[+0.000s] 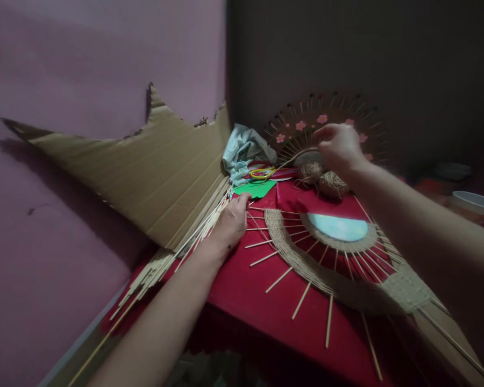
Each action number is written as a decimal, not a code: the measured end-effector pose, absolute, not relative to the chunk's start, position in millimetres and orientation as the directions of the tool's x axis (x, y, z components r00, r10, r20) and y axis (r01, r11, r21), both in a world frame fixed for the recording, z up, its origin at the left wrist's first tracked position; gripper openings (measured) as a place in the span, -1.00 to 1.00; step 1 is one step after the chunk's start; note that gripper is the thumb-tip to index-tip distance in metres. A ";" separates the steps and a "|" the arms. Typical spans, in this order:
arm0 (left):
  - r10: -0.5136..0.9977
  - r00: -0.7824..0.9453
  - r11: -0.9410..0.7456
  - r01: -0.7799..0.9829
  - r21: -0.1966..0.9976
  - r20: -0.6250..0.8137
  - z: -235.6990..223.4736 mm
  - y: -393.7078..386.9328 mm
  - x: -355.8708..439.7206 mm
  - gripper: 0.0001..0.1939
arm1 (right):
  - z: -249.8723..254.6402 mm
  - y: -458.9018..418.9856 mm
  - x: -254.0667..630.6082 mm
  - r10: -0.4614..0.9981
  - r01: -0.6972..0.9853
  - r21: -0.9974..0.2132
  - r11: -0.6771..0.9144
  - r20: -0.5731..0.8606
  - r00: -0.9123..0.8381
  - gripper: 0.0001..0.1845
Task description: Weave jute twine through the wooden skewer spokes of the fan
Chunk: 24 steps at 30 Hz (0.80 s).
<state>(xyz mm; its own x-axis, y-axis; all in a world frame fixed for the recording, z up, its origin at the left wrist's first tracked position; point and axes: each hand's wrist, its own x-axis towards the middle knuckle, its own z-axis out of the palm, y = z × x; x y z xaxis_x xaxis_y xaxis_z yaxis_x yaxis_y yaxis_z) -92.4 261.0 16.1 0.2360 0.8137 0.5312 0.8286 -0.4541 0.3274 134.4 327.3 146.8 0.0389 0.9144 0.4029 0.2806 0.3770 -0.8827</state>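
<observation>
1. Nearest, the woven fan frame lies flat on the red table, spokes radiating outward.
2. Just left, the left hand rests fingers-down on the reed bundle, which runs long toward the viewer.
3. Farther right, the right hand pinches a reed strand above twine balls; fingertips hidden.

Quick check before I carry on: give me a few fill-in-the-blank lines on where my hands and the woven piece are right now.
The left hand rests on a cloth coloured ____.
The right hand pinches a thin strand above two balls of ____.
The woven piece has bare sticks fanning out around a pale ____ centre.
A torn sheet of ____ leans on the pink wall.

Missing words: red; twine; blue; cardboard
</observation>
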 end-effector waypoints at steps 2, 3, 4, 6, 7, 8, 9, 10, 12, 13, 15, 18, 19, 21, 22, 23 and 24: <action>0.818 0.264 -0.465 0.827 0.317 0.512 18.7 260.8 -93.4 -0.69 | 134.8 313.7 125.7 0.810 0.581 -0.673 0.458 0.586 0.041 -0.75; 0.819 0.284 -0.474 0.824 0.309 0.498 20.2 260.5 -93.8 -0.74 | 124.6 302.7 118.7 0.779 0.647 -0.597 0.474 0.627 0.007 -0.78; 0.820 0.305 -0.483 0.822 0.301 0.485 21.5 260.2 -94.2 -0.78 | 112.8 290.4 111.0 0.768 0.671 -0.545 0.502 0.638 -0.056 -0.78; 0.823 0.336 -0.495 0.820 0.288 0.458 23.0 259.8 -94.8 -0.80 | 88.5 267.7 96.1 0.730 0.718 -0.331 0.612 0.587 -0.351 -0.76; 0.825 0.346 -0.497 0.820 0.283 0.447 23.1 259.7 -95.0 -0.80 | 77.6 259.7 90.2 0.757 0.741 -0.287 0.608 0.493 -0.430 -0.76; 0.828 0.351 -0.496 0.822 0.279 0.438 22.8 259.9 -95.1 -0.80 | 68.2 254.8 85.8 0.792 0.766 -0.264 0.586 0.386 -0.473 -0.76; 0.830 0.354 -0.495 0.824 0.276 0.431 22.2 260.1 -95.2 -0.80 | 60.6 253.1 82.8 0.820 0.786 -0.255 0.562 0.295 -0.491 -0.74; 0.832 0.356 -0.494 0.826 0.273 0.426 21.2 260.5 -95.3 -0.80 | 54.7 254.3 81.0 0.838 0.803 -0.250 0.540 0.241 -0.489 -0.74; 0.833 0.358 -0.491 0.829 0.266 0.422 19.1 261.7 -95.5 -0.80 | 47.5 262.2 79.9 0.855 0.823 -0.238 0.516 0.191 -0.481 -0.73; 0.833 0.357 -0.489 0.832 0.262 0.422 18.0 262.3 -95.7 -0.81 | 45.6 267.0 79.6 0.856 0.827 -0.228 0.515 0.185 -0.482 -0.73; 0.834 0.356 -0.484 0.838 0.252 0.421 16.3 263.6 -96.2 -0.83 | 44.0 274.5 78.0 0.852 0.829 -0.199 0.522 0.162 -0.498 -0.74; 0.838 0.352 -0.473 0.849 0.236 0.416 14.7 264.8 -97.4 -0.84 | 43.2 277.2 72.4 0.841 0.830 -0.143 0.539 0.140 -0.522 -0.75; 0.841 0.351 -0.469 0.852 0.231 0.412 14.5 265.0 -98.0 -0.84 | 42.8 276.3 70.0 0.840 0.833 -0.122 0.540 0.137 -0.525 -0.75; 0.846 0.352 -0.463 0.857 0.225 0.401 14.2 265.7 -99.3 -0.84 | 41.7 273.9 65.3 0.842 0.841 -0.080 0.534 0.132 -0.522 -0.74; 0.849 0.351 -0.459 0.860 0.224 0.394 14.2 266.2 -100.1 -0.84 | 41.0 272.9 63.2 0.843 0.845 -0.060 0.532 0.128 -0.522 -0.72; 0.853 0.349 -0.455 0.862 0.223 0.388 14.1 266.8 -101.1 -0.84 | 40.5 272.1 61.3 0.844 0.847 -0.040 0.531 0.121 -0.523 -0.70; 0.856 0.344 -0.449 0.865 0.224 0.386 14.0 267.6 -102.1 -0.84 | 40.1 271.7 59.6 0.843 0.847 -0.022 0.532 0.111 -0.526 -0.67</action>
